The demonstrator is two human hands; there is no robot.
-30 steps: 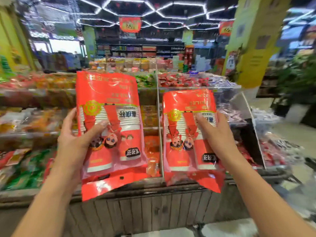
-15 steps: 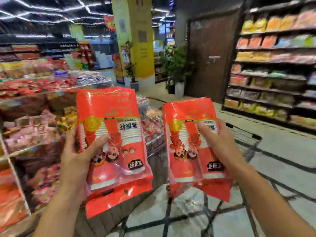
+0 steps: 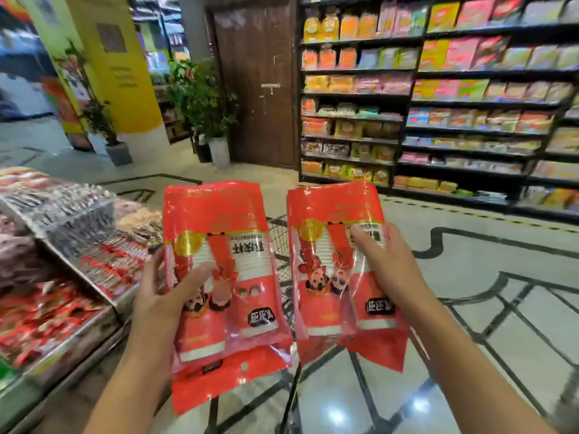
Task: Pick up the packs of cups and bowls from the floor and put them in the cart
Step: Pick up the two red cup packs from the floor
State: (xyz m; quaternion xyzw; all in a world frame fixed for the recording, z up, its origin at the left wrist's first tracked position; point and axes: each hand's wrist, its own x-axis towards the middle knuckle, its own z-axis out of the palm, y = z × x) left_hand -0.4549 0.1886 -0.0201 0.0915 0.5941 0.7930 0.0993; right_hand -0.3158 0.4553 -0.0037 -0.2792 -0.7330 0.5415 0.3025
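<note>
We stand on a glossy tiled shop floor beside stocked shelves; our left hand and right hand each grip one red plastic pack of cups, two in all, above a wire cart.

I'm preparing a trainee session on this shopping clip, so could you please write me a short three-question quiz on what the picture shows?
1. True or false: each hand holds one red pack of cups.
2. Multiple choice: where is the wire cart? A) behind and between the two packs B) on the snack shelves C) beside the wooden door
3. Fill in: the print on both packs reads ____ from the wearer's view.

Key
1. True: the left hand grips the left pack, and the right hand grips the right pack, both held up in the air.
2. A: the cart shows in the gap between them.
3. Upside down.
</note>
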